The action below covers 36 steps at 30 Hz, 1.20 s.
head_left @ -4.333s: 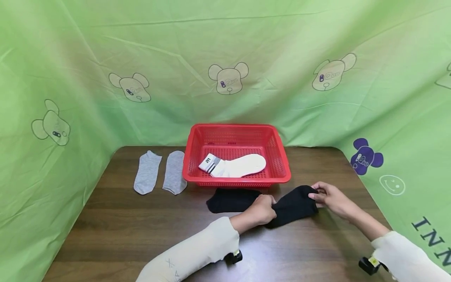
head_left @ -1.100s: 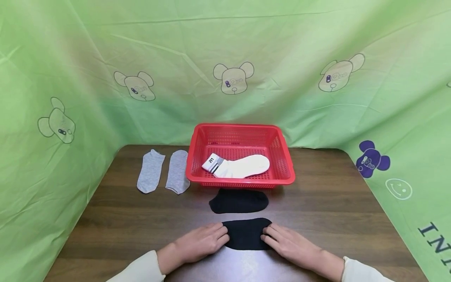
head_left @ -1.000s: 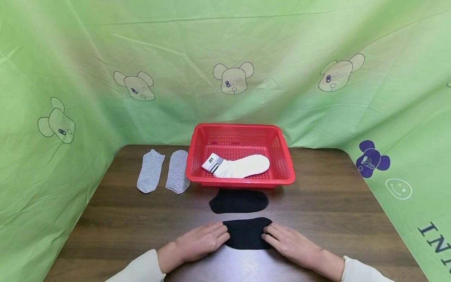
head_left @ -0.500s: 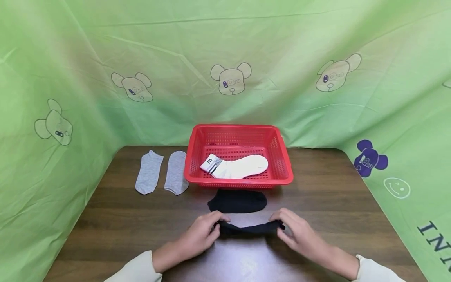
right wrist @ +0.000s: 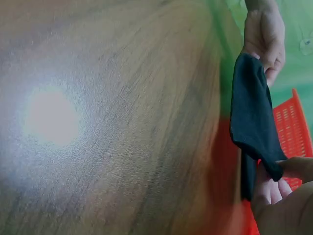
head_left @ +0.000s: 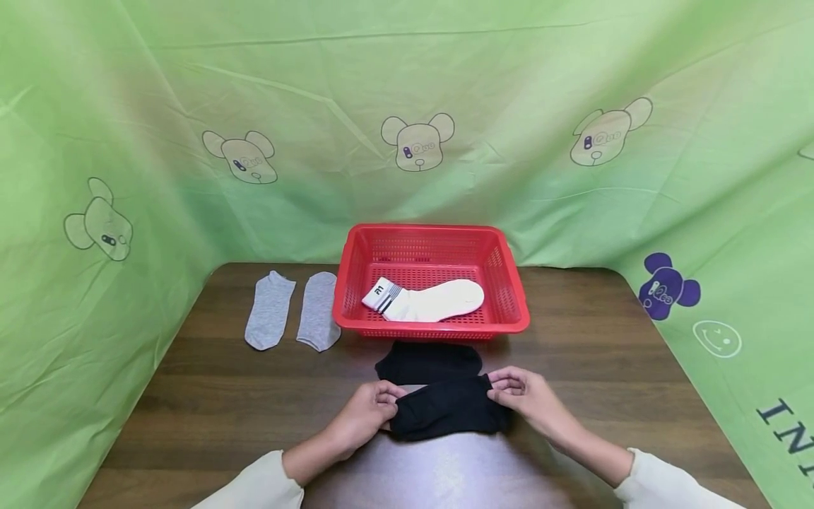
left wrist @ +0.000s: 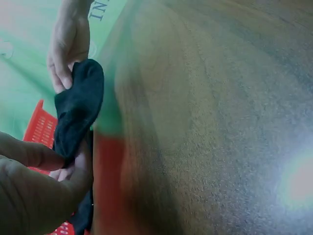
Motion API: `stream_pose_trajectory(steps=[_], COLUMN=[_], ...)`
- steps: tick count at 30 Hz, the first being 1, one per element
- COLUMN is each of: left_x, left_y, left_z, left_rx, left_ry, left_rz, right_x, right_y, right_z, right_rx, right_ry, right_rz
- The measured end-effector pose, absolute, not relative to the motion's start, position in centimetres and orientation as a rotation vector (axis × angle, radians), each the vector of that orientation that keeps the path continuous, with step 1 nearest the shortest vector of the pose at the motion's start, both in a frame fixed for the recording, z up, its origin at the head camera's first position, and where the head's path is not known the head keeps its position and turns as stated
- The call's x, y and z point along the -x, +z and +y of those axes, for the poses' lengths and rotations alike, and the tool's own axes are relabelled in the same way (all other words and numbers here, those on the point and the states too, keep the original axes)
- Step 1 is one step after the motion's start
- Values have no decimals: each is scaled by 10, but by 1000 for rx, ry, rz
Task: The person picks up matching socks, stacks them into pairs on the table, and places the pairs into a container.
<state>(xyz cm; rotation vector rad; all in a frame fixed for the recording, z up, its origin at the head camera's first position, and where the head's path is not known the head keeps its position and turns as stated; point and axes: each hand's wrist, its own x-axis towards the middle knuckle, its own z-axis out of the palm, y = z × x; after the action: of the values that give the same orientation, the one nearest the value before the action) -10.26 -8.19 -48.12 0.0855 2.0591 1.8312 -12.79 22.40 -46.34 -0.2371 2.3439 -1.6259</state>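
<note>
A black ankle sock is stretched between my two hands, raised off the table in both wrist views. My left hand pinches its left end between thumb and fingers. At the other end, the thumb and fingertips of my right hand pinch the sock's upper corner. Just behind it a second black sock lies flat on the table, its near edge partly covered by the held one in the head view. The right wrist view shows the held sock hanging with its lower edge loose.
Behind the black socks stands a red perforated basket with a white striped-cuff sock inside. Two grey socks lie left of it on the wooden table. A green printed cloth encloses the back and sides.
The nearer black sock was held out at the right, then lay flat under both hands. Since then both hands have lifted it by its ends and moved it toward the other black sock.
</note>
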Motion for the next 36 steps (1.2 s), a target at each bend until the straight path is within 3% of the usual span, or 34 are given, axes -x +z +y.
stream_pose_trajectory(steps=[14, 28, 36], left_x=[114, 114, 112], left_y=[-492, -491, -481], left_z=[-74, -65, -58], left_rx=[-90, -494, -394], left_ry=[1666, 1121, 1212], left_rz=[2401, 3009, 2898], right_x=[138, 139, 135], right_y=[-485, -486, -475], right_z=[224, 223, 224], right_rx=[213, 241, 168], right_ry=[-1462, -1440, -1471], right_rz=[2472, 2490, 2430])
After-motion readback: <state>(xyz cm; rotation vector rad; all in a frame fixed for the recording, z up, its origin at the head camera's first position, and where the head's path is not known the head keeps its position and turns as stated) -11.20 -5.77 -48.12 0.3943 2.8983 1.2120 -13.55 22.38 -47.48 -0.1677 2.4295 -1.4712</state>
